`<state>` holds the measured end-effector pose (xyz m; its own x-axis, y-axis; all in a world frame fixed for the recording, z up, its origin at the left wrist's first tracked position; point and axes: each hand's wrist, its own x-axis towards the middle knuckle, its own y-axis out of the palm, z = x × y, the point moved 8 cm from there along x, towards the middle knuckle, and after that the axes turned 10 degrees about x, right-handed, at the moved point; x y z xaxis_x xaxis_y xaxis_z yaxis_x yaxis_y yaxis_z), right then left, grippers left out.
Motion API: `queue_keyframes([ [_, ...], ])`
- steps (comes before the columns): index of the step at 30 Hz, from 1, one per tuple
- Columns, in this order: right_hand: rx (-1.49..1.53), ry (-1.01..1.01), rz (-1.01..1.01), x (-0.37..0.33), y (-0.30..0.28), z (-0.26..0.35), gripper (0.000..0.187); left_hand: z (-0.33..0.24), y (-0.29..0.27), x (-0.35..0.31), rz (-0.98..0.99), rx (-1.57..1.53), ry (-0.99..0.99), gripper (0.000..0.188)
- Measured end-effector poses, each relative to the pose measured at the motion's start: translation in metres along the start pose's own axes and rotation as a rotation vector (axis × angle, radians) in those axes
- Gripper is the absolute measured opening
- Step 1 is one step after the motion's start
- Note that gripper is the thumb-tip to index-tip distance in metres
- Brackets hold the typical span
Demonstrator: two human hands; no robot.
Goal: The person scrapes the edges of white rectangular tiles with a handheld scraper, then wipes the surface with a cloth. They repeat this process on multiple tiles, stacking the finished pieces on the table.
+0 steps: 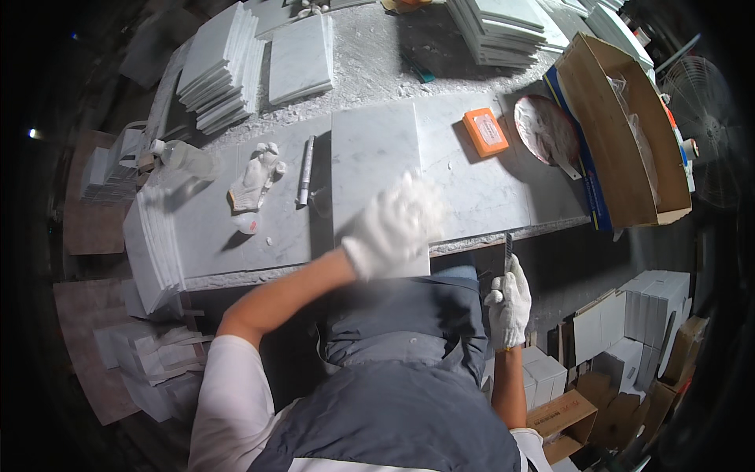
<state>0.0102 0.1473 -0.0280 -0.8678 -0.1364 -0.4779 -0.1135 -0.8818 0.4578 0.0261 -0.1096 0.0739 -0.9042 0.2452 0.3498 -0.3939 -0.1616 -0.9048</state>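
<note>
We count one marble tile [373, 149], frame centre, beneath left hand [401, 220]; fingers blurred, state indeterminable. Right hand [510, 308], lower right, pinches one dark narrow tool [509, 247]. One orange box [473, 130], upper right: one white label [489, 130].

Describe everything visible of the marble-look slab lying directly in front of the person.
The slab is a flat rectangle, white to pale grey with faint veining, stone-like. It lies lengthwise away from the person on the worktable, its near end jutting past the front edge. A shadow runs along its left side. The blurred, gloved left hand hides part of it; whether they touch is unclear.
</note>
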Motion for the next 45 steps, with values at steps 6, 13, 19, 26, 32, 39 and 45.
queue_keyframes([
  [6,-0.071,-0.035,0.017,-0.005,0.008,-0.006,0.045,0.062,0.099,0.071,0.026,0.49,-0.104,0.043],
  [13,-0.225,-0.138,0.079,0.005,0.042,0.004,0.044,0.112,0.107,0.127,-0.134,0.19,-0.375,0.027],
  [19,-0.398,-0.317,0.13,0.024,0.077,0.013,0.041,0.154,0.114,0.141,-0.09,0.204,-0.303,0.023],
  [26,-0.471,-0.585,0.154,0.058,0.098,0.02,0.052,0.198,0.132,0.14,-0.038,0.197,-0.417,0.012],
  [32,-0.527,-0.567,0.242,0.089,0.121,0.01,0.058,0.216,0.156,0.128,0.358,-0.02,-0.62,0.039],
  [39,-0.849,-0.385,0.565,0.11,0.199,0.003,0.05,0.217,0.161,0.123,0.362,-0.212,-0.658,0.043],
  [45,-1.303,-0.32,0.68,0.111,0.24,0.008,0.045,0.216,0.16,0.122,0.287,-0.214,-0.599,0.037],
])
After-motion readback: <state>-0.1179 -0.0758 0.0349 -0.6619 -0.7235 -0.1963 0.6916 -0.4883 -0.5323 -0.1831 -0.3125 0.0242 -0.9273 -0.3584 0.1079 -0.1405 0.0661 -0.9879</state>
